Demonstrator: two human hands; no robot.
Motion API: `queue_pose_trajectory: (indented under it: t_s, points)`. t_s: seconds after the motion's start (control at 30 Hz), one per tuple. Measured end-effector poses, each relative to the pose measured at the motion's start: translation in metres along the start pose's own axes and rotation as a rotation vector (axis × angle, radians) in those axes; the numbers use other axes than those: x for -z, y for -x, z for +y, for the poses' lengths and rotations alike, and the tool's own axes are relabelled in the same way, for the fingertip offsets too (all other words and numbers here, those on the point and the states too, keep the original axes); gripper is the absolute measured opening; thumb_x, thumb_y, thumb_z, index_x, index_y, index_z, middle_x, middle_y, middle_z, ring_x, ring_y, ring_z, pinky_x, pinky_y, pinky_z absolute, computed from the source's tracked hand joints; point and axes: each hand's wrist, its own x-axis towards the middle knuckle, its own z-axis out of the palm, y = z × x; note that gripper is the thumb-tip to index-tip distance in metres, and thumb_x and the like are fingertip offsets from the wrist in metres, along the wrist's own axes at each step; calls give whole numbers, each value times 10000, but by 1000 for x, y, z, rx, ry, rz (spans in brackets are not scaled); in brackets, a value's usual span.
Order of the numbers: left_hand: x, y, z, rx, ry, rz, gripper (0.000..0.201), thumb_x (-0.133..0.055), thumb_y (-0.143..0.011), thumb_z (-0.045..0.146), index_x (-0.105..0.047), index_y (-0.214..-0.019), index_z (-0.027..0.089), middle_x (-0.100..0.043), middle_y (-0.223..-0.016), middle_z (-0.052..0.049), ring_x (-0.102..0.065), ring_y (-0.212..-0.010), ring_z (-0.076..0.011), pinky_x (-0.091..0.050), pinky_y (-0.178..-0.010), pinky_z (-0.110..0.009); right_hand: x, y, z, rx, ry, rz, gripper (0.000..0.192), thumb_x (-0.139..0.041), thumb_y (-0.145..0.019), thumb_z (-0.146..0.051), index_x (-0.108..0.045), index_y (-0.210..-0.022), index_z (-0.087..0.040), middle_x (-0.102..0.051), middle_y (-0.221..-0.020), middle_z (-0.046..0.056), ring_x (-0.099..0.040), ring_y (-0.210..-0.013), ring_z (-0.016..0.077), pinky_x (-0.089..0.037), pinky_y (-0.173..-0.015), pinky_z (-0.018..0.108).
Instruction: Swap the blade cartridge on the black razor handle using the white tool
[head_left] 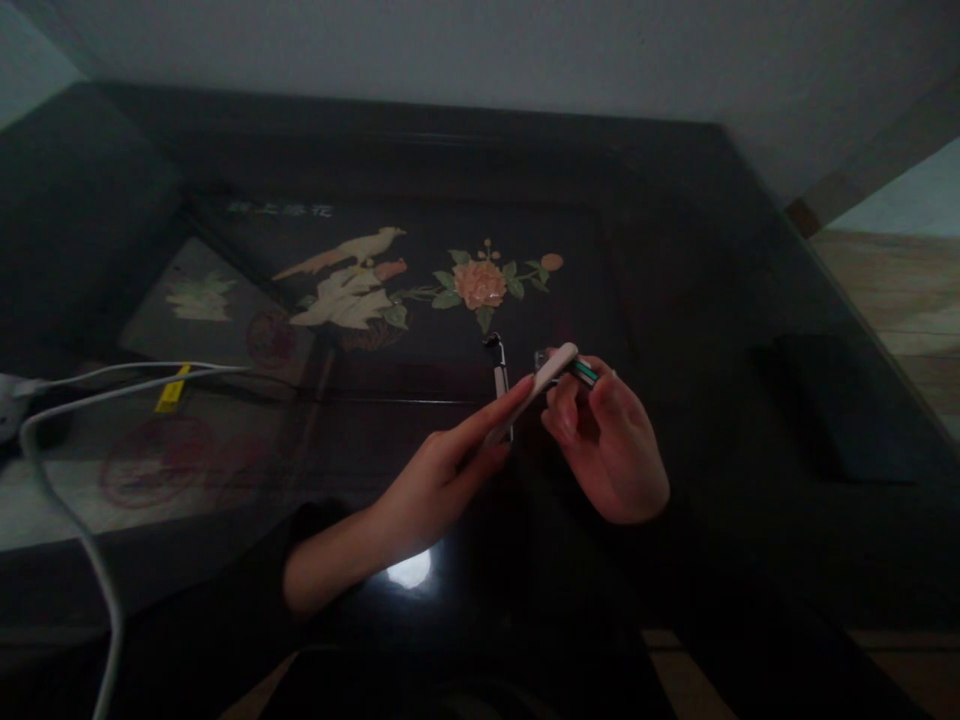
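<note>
- Here we hold a slim white stick-shaped piece (551, 375) above the dark glossy table (675, 250), its far end raised.
- Our left hand (442, 480) pinches its lower part between thumb and forefinger.
- Our right hand (607, 440) closes its fingers on a small green-tipped item (585, 373) touching the white piece's upper end; what it is, we cannot tell.
- Just beyond lies a small dark metal clip (498, 365).
- Farther off sits the inlaid flower and bird picture (420, 280).
- White cables (75, 400) run at far left.
</note>
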Motion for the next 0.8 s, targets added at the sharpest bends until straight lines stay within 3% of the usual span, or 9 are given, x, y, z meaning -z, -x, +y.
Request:
queue_pose_trajectory:
  t_s: [0.2,0.4,0.6,0.8]
  points:
    - [0,2,-3,-50,5,-111,583,-455,-972,121,-330,-1520,277,-615,-1362,-49,-507,-1327,-219,-371,-1145,-408,2,0,2,-50,23,79,390,-764,-746,-506,-687,-979,-202,-485,-545,-74,-369,-464,69,-350,-456,216]
    - [1,3,-4,-56,-1,-116,594,-457,-977,135,-312,-1521,322,-516,-1480,-36,-503,-1336,-208,-352,-1158,-393,2,0,3,-64,28,81,422,-771,-721,-536,-692,-973,-207,-482,-527,-74,-369,-459,76,-295,-427,221]
    - [-1,0,-1,8,7,-35,566,-469,-960,135,-368,-1505,248,-635,-1338,-57,-509,-1325,-230,-384,-1134,-410,0,0,1,-39,39,38,380,-730,-778,-524,-658,-953,-196,-468,-525,-74,-327,-455,83,-286,-446,248]
    - [1,-1,0,34,-9,44,540,-467,-959,153,-400,-1491,220,-725,-1080,-52,-545,-1275,-240,-416,-1099,-409,-1,0,-1,-19,6,-9,312,-724,-800,-502,-601,-786,-216,-458,-520,-69,-320,-465,86,-244,-450,249]
